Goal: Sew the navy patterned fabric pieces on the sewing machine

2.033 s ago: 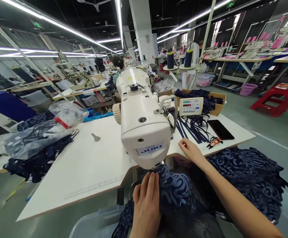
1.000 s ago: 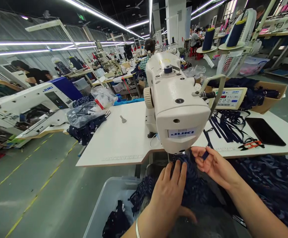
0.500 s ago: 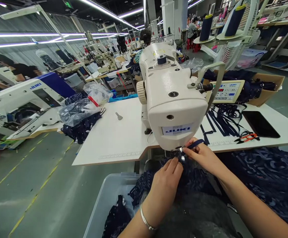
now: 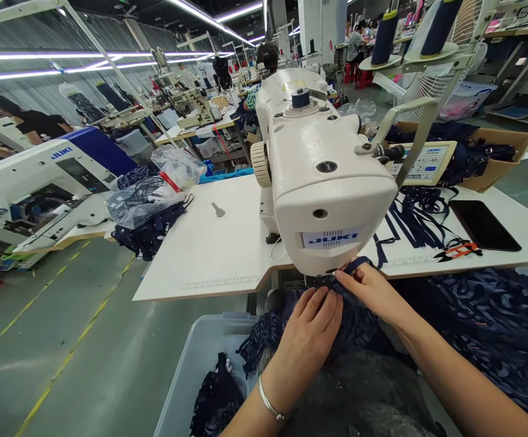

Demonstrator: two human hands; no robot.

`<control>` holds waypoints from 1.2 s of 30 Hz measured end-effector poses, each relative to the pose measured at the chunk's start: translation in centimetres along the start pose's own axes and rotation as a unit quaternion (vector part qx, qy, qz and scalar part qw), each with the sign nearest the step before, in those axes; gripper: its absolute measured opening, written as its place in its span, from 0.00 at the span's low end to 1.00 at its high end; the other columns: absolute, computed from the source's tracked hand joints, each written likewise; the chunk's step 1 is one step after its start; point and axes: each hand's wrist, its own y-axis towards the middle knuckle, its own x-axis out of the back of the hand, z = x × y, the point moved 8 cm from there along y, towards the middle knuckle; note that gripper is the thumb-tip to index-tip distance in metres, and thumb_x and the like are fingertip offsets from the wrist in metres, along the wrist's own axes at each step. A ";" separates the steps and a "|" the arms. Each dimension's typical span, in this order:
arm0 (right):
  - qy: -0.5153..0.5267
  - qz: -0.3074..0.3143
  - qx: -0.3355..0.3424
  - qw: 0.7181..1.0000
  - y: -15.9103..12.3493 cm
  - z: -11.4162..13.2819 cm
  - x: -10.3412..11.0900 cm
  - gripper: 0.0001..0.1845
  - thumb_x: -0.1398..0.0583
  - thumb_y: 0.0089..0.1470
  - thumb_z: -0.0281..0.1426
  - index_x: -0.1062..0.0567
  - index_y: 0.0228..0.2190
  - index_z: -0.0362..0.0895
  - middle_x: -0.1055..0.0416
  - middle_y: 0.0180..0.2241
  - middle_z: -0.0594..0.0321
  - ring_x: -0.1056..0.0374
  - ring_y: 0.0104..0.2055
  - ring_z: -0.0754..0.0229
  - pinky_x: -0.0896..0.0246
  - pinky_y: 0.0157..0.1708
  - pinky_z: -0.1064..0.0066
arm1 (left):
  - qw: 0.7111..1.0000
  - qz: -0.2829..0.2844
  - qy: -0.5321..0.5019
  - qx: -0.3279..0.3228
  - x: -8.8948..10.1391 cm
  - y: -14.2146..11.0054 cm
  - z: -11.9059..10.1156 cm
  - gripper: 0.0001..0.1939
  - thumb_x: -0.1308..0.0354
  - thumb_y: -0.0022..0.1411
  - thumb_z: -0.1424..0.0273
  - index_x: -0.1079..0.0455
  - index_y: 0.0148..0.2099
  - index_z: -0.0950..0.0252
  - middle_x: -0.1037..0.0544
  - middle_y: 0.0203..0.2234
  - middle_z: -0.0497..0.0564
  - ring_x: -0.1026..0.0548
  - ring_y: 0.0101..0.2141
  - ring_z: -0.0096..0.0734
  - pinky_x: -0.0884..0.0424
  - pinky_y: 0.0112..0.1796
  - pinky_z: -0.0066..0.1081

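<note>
Hands at the Sewing Head, with Surrounding Containers

From my remote post I view the head camera's scene. The right hand [image 4: 368, 290] has thumb and fingers closed in a pinch on a navy strap [image 4: 358, 264], just below the near end of the white sewing machine [image 4: 332, 194]. The left hand [image 4: 312, 331] lies with bent fingers on patterned navy fabric [image 4: 362, 331] under the same machine end; I cannot tell whether it pinches the cloth or only presses it.

Containers: near and left, a translucent bin [image 4: 187, 352] holds dark fabric pieces [image 4: 217, 397], and patterned cloth hangs at its right side. Far left on the white table [image 4: 218, 252], a clear plastic bag [image 4: 132, 209] encloses dark cords; a navy bundle [image 4: 148, 238] rests against its near side. To the far right, an open cardboard box [image 4: 496, 173] is heaped with navy material, some reaching its rim. Farther off on the floor, a clear tub [image 4: 473, 100] shows pinkish contents. Loose straps [image 4: 412, 224] lie on the right of the table, beside a phone [image 4: 486, 224] and orange-handled snips [image 4: 459, 251].
</note>
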 end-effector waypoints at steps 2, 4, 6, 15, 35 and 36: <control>-0.009 -0.006 0.013 1.000 0.0 0.2 0.0 0.12 0.42 0.60 0.41 0.32 0.39 0.47 0.40 0.27 0.68 0.42 0.29 0.60 0.43 0.30 0.69 | 1.000 0.006 -0.001 -0.012 -0.2 -0.2 -0.1 0.19 0.58 0.70 0.79 0.35 0.59 0.73 0.27 0.53 0.55 0.34 0.57 0.39 0.39 0.59 0.40; -0.020 -0.007 0.007 1.000 0.0 0.1 0.0 0.11 0.42 0.60 0.41 0.32 0.39 0.47 0.40 0.26 0.68 0.41 0.28 0.60 0.43 0.29 0.69 | 1.000 0.003 0.005 -0.017 -0.2 -0.3 -0.2 0.20 0.57 0.70 0.79 0.36 0.61 0.72 0.29 0.55 0.55 0.34 0.57 0.39 0.39 0.59 0.40; -0.035 -0.005 -0.009 0.999 0.1 0.0 0.0 0.11 0.42 0.60 0.41 0.32 0.38 0.47 0.41 0.24 0.69 0.42 0.27 0.60 0.44 0.27 0.70 | 1.000 -0.004 0.010 -0.019 -0.1 -0.4 -0.3 0.20 0.58 0.70 0.79 0.36 0.61 0.73 0.29 0.55 0.56 0.34 0.57 0.38 0.38 0.58 0.39; -0.061 0.017 -0.023 0.998 0.4 0.0 0.2 0.11 0.42 0.59 0.40 0.31 0.37 0.46 0.38 0.25 0.69 0.41 0.27 0.61 0.44 0.27 0.71 | 1.000 -0.011 0.010 0.002 -0.1 -0.2 -0.1 0.21 0.61 0.71 0.79 0.35 0.60 0.74 0.28 0.55 0.56 0.33 0.56 0.38 0.36 0.56 0.38; -0.031 0.032 -0.015 0.999 0.8 1.2 0.5 0.14 0.41 0.56 0.43 0.31 0.38 0.47 0.35 0.26 0.66 0.37 0.31 0.57 0.40 0.30 0.67 | 0.991 0.076 -0.062 0.087 -1.8 0.5 0.6 0.21 0.51 0.69 0.75 0.39 0.62 0.68 0.31 0.56 0.56 0.33 0.53 0.39 0.33 0.52 0.39; -0.019 0.025 -0.015 0.999 1.1 1.3 0.7 0.14 0.41 0.55 0.43 0.32 0.37 0.46 0.35 0.26 0.66 0.38 0.30 0.57 0.40 0.30 0.67 | 0.991 0.083 -0.058 0.087 -1.7 0.6 0.5 0.21 0.50 0.68 0.75 0.39 0.62 0.69 0.31 0.56 0.56 0.33 0.52 0.40 0.32 0.52 0.39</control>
